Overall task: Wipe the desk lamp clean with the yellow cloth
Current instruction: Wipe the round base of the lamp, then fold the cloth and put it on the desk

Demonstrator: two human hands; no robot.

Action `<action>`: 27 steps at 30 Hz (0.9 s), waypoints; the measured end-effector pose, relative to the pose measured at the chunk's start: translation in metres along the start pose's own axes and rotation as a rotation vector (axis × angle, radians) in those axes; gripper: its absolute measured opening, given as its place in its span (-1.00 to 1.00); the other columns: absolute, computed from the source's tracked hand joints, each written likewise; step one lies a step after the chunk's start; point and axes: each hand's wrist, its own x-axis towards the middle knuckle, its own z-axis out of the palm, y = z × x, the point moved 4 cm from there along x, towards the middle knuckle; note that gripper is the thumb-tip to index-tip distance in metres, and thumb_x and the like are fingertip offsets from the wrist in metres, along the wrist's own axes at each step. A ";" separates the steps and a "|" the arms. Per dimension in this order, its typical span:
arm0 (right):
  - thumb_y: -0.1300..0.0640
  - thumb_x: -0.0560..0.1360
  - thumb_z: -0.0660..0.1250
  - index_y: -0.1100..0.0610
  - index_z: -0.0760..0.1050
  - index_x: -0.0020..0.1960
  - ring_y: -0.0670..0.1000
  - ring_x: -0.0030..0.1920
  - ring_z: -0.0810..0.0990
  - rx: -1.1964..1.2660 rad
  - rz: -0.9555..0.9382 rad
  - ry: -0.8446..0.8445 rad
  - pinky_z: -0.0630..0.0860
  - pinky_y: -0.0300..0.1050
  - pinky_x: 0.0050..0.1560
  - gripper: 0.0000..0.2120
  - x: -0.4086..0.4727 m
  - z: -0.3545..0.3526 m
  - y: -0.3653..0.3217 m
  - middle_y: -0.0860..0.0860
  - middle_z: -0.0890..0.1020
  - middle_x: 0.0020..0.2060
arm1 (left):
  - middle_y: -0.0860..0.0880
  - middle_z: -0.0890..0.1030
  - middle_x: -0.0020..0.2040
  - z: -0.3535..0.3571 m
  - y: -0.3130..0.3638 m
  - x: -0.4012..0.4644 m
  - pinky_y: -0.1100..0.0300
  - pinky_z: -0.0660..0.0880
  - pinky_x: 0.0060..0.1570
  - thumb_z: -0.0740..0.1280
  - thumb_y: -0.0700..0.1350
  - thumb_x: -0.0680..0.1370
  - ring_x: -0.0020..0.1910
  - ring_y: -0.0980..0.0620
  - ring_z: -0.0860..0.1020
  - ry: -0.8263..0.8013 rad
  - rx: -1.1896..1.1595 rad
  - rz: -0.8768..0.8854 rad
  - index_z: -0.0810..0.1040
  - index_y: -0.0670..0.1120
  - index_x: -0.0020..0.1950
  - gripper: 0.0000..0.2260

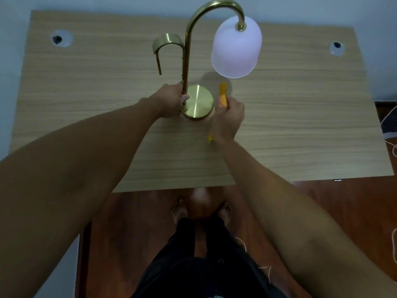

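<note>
A brass desk lamp stands mid-desk on a round base [198, 102]. Its curved stem [189, 39] arches over to a frosted white shade [236, 48] hanging at the right. A second brass hook [168, 43] curls off to the stem's left. My left hand [169, 100] grips the stem just above the base. My right hand [228, 119] is closed on the yellow cloth [223, 94], bunched and poking up beside the base's right edge. A bit of the cloth also shows below the wrist.
The wooden desk [300, 125] has two round cable holes, one at the back left [61, 38] and one at the back right [336, 48]. Its front edge runs just above my bare feet. Loose cords lie on the floor at the right.
</note>
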 end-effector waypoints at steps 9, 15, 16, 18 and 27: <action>0.34 0.48 0.21 0.24 0.53 0.17 0.28 0.04 0.47 -0.323 -0.395 -0.300 0.49 0.10 0.03 -0.71 -0.058 0.038 -0.002 0.27 0.49 0.08 | -0.22 0.59 0.18 -0.003 0.004 -0.003 0.10 0.36 -0.01 0.16 0.02 0.66 0.13 -0.19 0.55 0.025 0.041 0.036 0.43 -0.15 0.36 -0.65; 0.17 0.51 0.14 0.19 0.63 0.21 0.18 0.11 0.40 -0.577 -0.903 -0.375 0.50 0.14 0.00 -0.61 -0.060 0.050 0.003 0.13 0.62 0.19 | -0.21 0.61 0.15 -0.001 0.005 -0.004 0.07 0.38 -0.03 0.16 0.01 0.66 0.05 -0.15 0.55 0.026 0.053 0.050 0.46 -0.15 0.30 -0.68; 0.16 0.52 0.19 0.21 0.63 0.17 0.17 0.10 0.38 -0.598 -0.975 -0.373 0.52 0.14 -0.03 -0.67 -0.055 0.049 0.007 0.13 0.62 0.18 | -0.22 0.61 0.14 -0.002 0.006 -0.005 0.08 0.38 -0.03 0.16 0.00 0.66 0.04 -0.14 0.55 0.027 0.053 0.060 0.45 -0.15 0.30 -0.69; 0.17 0.53 0.28 0.22 0.62 0.11 0.18 0.08 0.41 -0.637 -1.055 -0.380 0.52 0.15 -0.04 -0.76 -0.047 0.044 0.013 0.14 0.61 0.16 | -0.22 0.60 0.14 -0.004 0.008 -0.006 0.09 0.36 -0.04 0.16 -0.01 0.67 0.00 -0.10 0.52 0.031 0.058 0.071 0.45 -0.16 0.30 -0.70; 0.30 0.44 0.27 0.24 0.56 -0.09 0.24 -0.08 0.50 -0.625 -0.822 -0.329 0.51 0.11 -0.11 -0.89 -0.002 -0.011 0.025 0.22 0.53 -0.06 | -0.22 0.59 0.18 -0.007 0.009 -0.005 0.08 0.36 0.00 0.15 -0.01 0.67 0.07 -0.16 0.53 0.002 0.036 0.064 0.43 -0.11 0.33 -0.71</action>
